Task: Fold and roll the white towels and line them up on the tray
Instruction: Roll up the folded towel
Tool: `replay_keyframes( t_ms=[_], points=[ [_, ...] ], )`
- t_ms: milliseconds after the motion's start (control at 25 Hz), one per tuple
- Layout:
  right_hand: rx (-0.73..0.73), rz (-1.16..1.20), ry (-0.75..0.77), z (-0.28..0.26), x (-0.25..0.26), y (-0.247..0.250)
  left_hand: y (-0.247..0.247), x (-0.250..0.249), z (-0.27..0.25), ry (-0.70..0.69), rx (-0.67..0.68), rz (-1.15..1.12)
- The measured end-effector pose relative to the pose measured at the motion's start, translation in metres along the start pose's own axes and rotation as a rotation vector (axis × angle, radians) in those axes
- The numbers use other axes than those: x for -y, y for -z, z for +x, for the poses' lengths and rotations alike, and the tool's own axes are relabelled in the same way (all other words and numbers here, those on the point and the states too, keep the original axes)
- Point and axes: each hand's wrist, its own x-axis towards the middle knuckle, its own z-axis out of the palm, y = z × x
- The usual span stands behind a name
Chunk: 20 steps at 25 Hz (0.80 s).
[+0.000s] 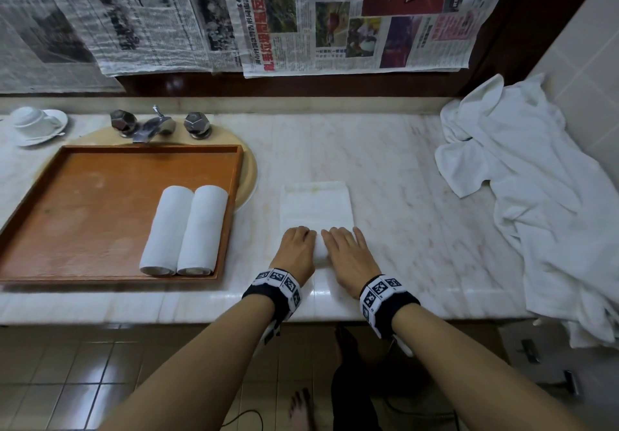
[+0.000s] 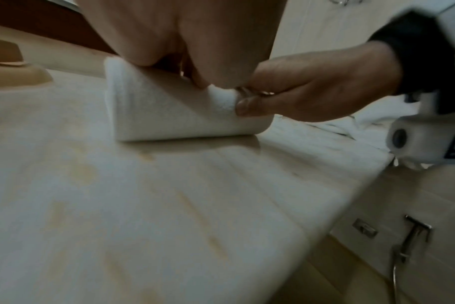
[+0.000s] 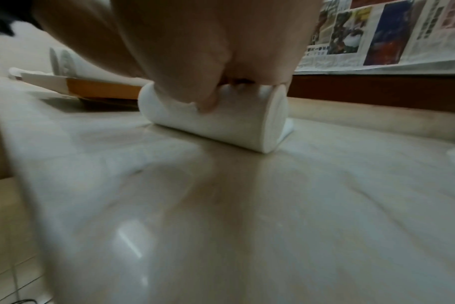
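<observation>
White china, a cup (image 1: 30,119) lying on a saucer (image 1: 40,129), is seen at the far left of the marble counter (image 1: 418,196). Just to its right a chrome tap (image 1: 157,127) stands behind an orange-brown wooden tray (image 1: 83,216) that is laid over the basin. Two rolled towels (image 1: 184,229) are lined up at the tray's right side, touching one another, their long axes running from the near rim toward the far one with a slight lean to the right.

To the right of the tray, on bare marble, a folded towel (image 1: 316,208) is laid out as a strip reaching away from the person. Its near end is wound into a roll whose long axis runs left to right, parallel to the counter's front edge. The left hand (image 1: 296,251) is set on the roll's left part, fingers curved over it and close together. The right hand (image 1: 348,253) is pressed on the right part, fingers slightly spread and bent over the top; in the left wrist view its thumb is seen tucked against the roll.

At the far right a heap of unfolded white towels (image 1: 522,176) is spread over the counter's end. Newspaper sheets (image 1: 335,15) are hung along the back wall.
</observation>
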Motion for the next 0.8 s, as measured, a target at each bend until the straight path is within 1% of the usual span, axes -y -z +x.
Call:
replay_keyframes(
  t_ms=[40,80,160,200,360,440,480,560,640,720,800],
  points=[
    [0.016,0.035,0.016,0.005,-0.004,0.004,0.0,-0.002,-0.002,0.012,-0.015,-0.002],
    [0.043,0.073,0.031,0.009,-0.008,0.008,-0.002,-0.005,-0.007,0.009,-0.071,-0.005],
    [0.081,0.118,0.051,0.012,-0.011,0.013,-0.012,-0.008,-0.023,-0.044,-0.185,-0.005],
    [0.104,0.133,0.047,0.012,-0.012,0.015,-0.016,-0.009,-0.03,-0.065,-0.212,-0.002],
    [0.266,0.209,0.021,0.009,-0.014,0.022,-0.022,-0.009,-0.038,-0.081,-0.248,0.046],
    [0.309,0.23,0.001,0.012,-0.013,0.028,-0.021,-0.005,-0.034,-0.087,-0.21,0.053],
    [0.289,0.199,-0.018,0.011,-0.01,0.029,-0.018,-0.004,-0.031,-0.082,-0.171,0.044],
    [0.181,0.082,-0.079,0.004,0.001,0.025,-0.008,-0.001,-0.021,-0.05,-0.09,0.042],
    [0.161,0.046,-0.139,-0.005,0.011,0.016,0.002,-0.002,-0.008,-0.022,-0.01,0.071],
    [0.191,0.12,-0.156,-0.01,0.013,0.011,0.008,-0.004,0.002,-0.008,0.032,0.097],
    [0.204,0.218,-0.127,-0.004,0.005,0.014,0.006,-0.005,0.0,-0.002,0.012,0.063]
  ],
)
